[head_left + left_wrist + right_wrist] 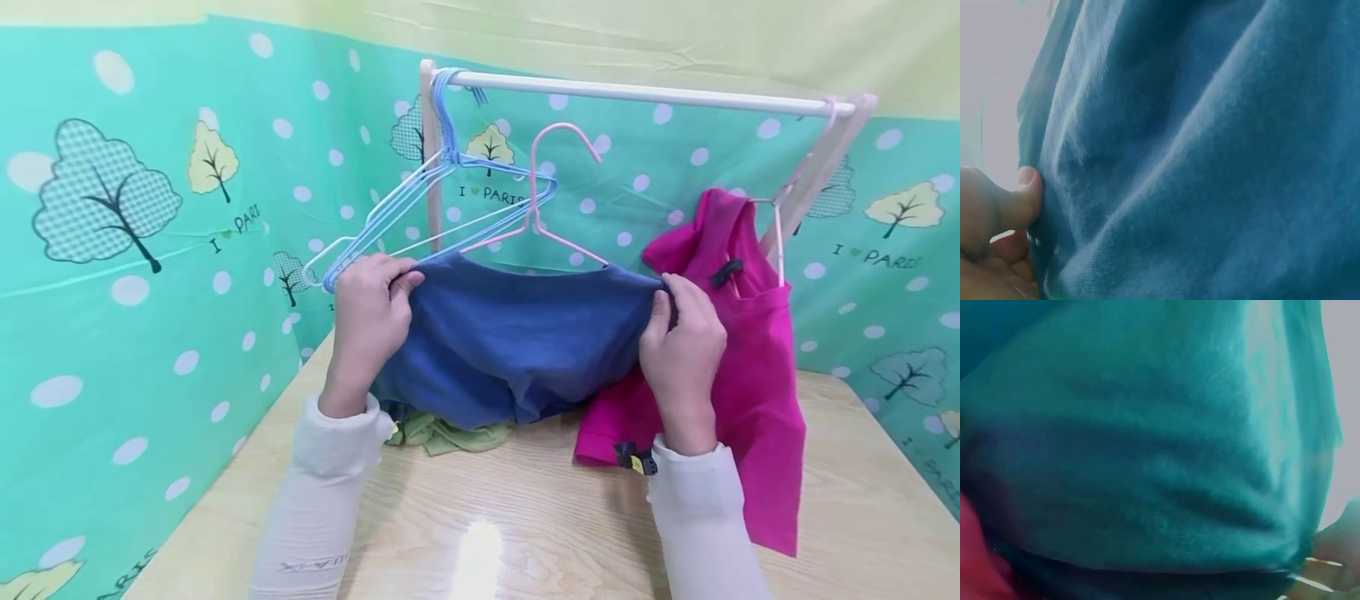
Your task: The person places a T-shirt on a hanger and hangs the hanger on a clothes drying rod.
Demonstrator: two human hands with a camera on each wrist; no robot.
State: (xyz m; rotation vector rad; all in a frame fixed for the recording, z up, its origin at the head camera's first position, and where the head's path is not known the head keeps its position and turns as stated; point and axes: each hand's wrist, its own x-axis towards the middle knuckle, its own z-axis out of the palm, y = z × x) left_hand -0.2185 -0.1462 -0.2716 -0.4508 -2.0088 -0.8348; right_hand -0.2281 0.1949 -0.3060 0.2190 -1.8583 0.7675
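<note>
A blue shirt (517, 333) hangs in the air in the middle of the head view, stretched between both hands. Inside its neck is a pink hanger (535, 196), whose hook and upper arms stick out above the neckline. My left hand (372, 312) pinches the shirt's left shoulder between thumb and fingers. On the other side, my right hand (684, 337) pinches the right shoulder the same way. Both wrist views are filled by the shirt's cloth (1210, 175), with a thumb (1025, 197) at the edge in the left one. The hanger's ends are hidden under the fabric.
Behind stands a clothes rack with a white rail (645, 90). Several blue hangers (450, 158) hang at its left end. A magenta shirt (757, 358) hangs on a hanger at the right end. Light green cloth (450, 435) lies on the wooden table (540, 508) beneath the blue shirt.
</note>
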